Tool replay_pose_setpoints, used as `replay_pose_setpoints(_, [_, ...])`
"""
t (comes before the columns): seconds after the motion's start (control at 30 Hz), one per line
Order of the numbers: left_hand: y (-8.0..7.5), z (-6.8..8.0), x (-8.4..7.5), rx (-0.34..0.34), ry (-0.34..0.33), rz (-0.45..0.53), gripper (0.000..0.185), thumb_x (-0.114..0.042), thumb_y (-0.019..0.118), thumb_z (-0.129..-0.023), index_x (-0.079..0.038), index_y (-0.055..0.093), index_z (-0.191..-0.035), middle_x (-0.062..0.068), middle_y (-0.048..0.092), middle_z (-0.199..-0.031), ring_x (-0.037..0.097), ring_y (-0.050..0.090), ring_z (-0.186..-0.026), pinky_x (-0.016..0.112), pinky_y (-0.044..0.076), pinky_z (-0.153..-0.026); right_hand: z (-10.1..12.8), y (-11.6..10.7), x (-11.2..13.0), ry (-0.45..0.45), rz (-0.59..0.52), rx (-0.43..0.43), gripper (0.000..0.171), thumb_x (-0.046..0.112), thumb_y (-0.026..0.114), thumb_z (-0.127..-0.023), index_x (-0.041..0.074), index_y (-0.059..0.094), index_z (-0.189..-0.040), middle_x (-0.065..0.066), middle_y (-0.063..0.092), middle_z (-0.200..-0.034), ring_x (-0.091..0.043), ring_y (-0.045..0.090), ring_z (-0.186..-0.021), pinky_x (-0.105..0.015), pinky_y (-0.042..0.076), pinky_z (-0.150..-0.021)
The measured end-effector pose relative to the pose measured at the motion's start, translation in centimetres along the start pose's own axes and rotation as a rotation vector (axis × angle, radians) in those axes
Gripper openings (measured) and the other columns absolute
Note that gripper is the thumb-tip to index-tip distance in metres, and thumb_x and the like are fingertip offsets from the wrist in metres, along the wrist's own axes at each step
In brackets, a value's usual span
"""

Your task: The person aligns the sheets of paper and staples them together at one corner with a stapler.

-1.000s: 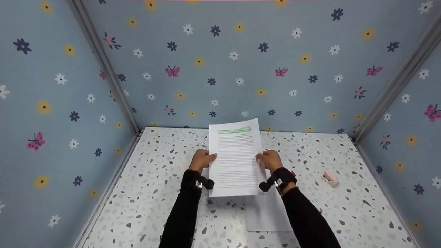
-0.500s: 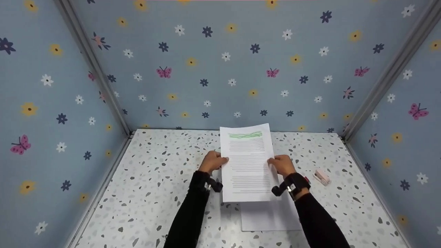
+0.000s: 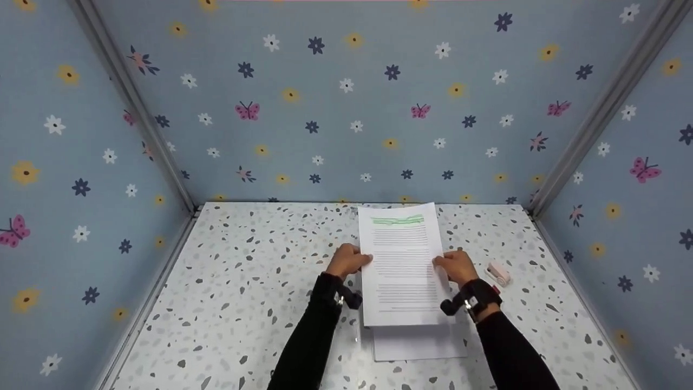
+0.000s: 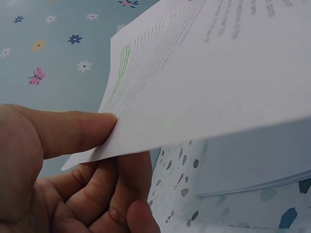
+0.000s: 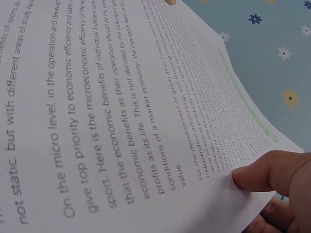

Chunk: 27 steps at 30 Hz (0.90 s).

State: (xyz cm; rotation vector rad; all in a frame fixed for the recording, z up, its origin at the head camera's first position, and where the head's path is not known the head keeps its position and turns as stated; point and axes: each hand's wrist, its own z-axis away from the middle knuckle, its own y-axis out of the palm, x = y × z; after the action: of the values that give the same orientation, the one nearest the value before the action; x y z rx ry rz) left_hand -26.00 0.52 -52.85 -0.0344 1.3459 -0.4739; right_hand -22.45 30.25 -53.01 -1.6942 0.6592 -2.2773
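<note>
Both hands hold one printed sheet [image 3: 401, 265] up off the speckled surface [image 3: 243, 303], one hand at each long edge about midway along the page. The left hand [image 3: 348, 261] pinches the sheet's left edge: in the left wrist view the thumb [image 4: 73, 130] lies on top of the paper and the other fingers [image 4: 124, 187] curl beneath it, so the edge is clamped between them. The right hand [image 3: 457, 266] grips the right edge in the same way, its thumb [image 5: 272, 171] pressed on the printed face next to the lines of text, with the rest of the fingers tucked under the page and mostly hidden. The sheet carries dense black text with a green highlighted band [image 3: 398, 220] near its far end, and it tilts so that this far end reaches toward the back wall [image 3: 352, 97] of blue flowered paper. Directly below the held sheet, a thin stack of white paper [image 3: 419, 342] lies flat on the surface, its near part showing past the sheet's lower edge. A small pink object [image 3: 498, 273] rests on the surface just right of the right hand, apart from the papers. Black sleeves [image 3: 308, 346] cover both forearms, and a dark band [image 3: 479, 295] sits at each wrist.
</note>
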Motion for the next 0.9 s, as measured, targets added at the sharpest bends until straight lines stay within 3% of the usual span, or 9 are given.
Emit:
replay_pose_setpoints(0.07, [0.5,-0.1,0.2,0.000,0.001,-0.015,0.018,-0.019,0.068,-0.096,-0.003,0.074,-0.090,0.003,0.059,-0.069,0.015,0.043,-0.057,0.029,0.035,-0.058,-0.1,-0.2,-0.5,0.013,0.020,-0.004,0.020,0.016,0.063,-0.094,0.001,0.070,-0.082,-0.006,0.066,-0.087,-0.019,0.056,-0.076,-0.030,0.049,-0.066])
replay_pose_setpoints(0.13, [1.1,-0.2,0.6,0.002,-0.004,-0.031,0.019,-0.019,0.068,-0.096,-0.003,0.073,-0.087,0.003,0.056,-0.066,0.015,0.041,-0.055,0.029,0.034,-0.055,0.0,-0.4,-1.0,0.022,0.039,-0.006,0.020,0.016,0.064,-0.093,-0.001,0.069,-0.083,-0.009,0.066,-0.089,-0.020,0.057,-0.078,-0.030,0.049,-0.066])
replay_pose_setpoints(0.2, [1.7,-0.4,1.1,-0.002,-0.006,-0.042,0.019,-0.018,0.069,-0.094,-0.003,0.071,-0.083,0.002,0.054,-0.064,0.014,0.041,-0.053,0.028,0.033,-0.053,0.1,-0.5,-1.6,0.026,0.055,-0.010,0.021,0.016,0.065,-0.092,-0.004,0.069,-0.088,-0.017,0.066,-0.101,-0.023,0.057,-0.083,-0.030,0.049,-0.066])
replay_pose_setpoints(0.3, [2.4,-0.7,1.9,0.001,-0.013,-0.054,0.022,-0.017,0.070,-0.093,-0.004,0.067,-0.076,0.002,0.052,-0.062,0.014,0.041,-0.052,0.028,0.033,-0.051,0.3,-0.5,-2.5,0.027,0.079,-0.015,0.023,0.016,0.065,-0.091,-0.006,0.066,-0.085,-0.028,0.060,-0.122,-0.025,0.056,-0.083,-0.030,0.047,-0.063])
replay_pose_setpoints(0.37, [2.8,-0.8,2.3,0.001,-0.015,-0.070,0.023,-0.017,0.070,-0.093,-0.005,0.065,-0.074,0.002,0.053,-0.062,0.014,0.043,-0.053,0.028,0.035,-0.052,0.5,-0.6,-2.9,0.029,0.089,-0.020,0.021,0.016,0.066,-0.090,-0.002,0.066,-0.079,-0.026,0.063,-0.115,-0.023,0.055,-0.079,-0.030,0.046,-0.062])
replay_pose_setpoints(0.5, [3.5,-0.9,2.8,-0.003,-0.041,-0.117,0.023,-0.019,0.070,-0.092,-0.005,0.067,-0.075,0.002,0.055,-0.063,0.015,0.046,-0.055,0.029,0.036,-0.053,0.6,-0.6,-3.6,0.037,0.085,-0.017,0.026,0.015,0.066,-0.089,0.008,0.057,-0.066,-0.008,0.060,-0.076,-0.019,0.052,-0.068,-0.029,0.045,-0.061])
replay_pose_setpoints(0.6, [4.0,-0.8,2.9,-0.011,-0.054,-0.145,0.021,-0.020,0.071,-0.092,-0.002,0.071,-0.081,0.003,0.057,-0.066,0.016,0.049,-0.058,0.028,0.038,-0.056,0.8,-0.7,-4.0,0.051,0.085,-0.014,0.029,0.015,0.066,-0.090,0.009,0.052,-0.065,-0.002,0.053,-0.071,-0.019,0.051,-0.067,-0.030,0.045,-0.061])
replay_pose_setpoints(0.8, [4.6,-0.4,3.3,-0.010,-0.055,-0.146,0.021,-0.018,0.071,-0.091,0.002,0.072,-0.085,0.005,0.062,-0.072,0.018,0.056,-0.064,0.028,0.043,-0.058,1.1,-0.6,-5.0,0.090,0.106,-0.022,0.020,0.017,0.066,-0.089,0.006,0.062,-0.073,-0.005,0.061,-0.085,-0.020,0.054,-0.074,-0.031,0.047,-0.063])
replay_pose_setpoints(0.9, [5.0,-0.3,3.7,-0.013,-0.065,-0.155,0.022,-0.018,0.072,-0.090,-0.003,0.067,-0.076,0.004,0.059,-0.069,0.019,0.058,-0.061,0.028,0.044,-0.054,1.2,-0.5,-5.4,0.078,0.127,-0.025,0.028,0.017,0.066,-0.087,0.009,0.051,-0.065,-0.002,0.051,-0.070,-0.018,0.049,-0.063,-0.029,0.042,-0.056])
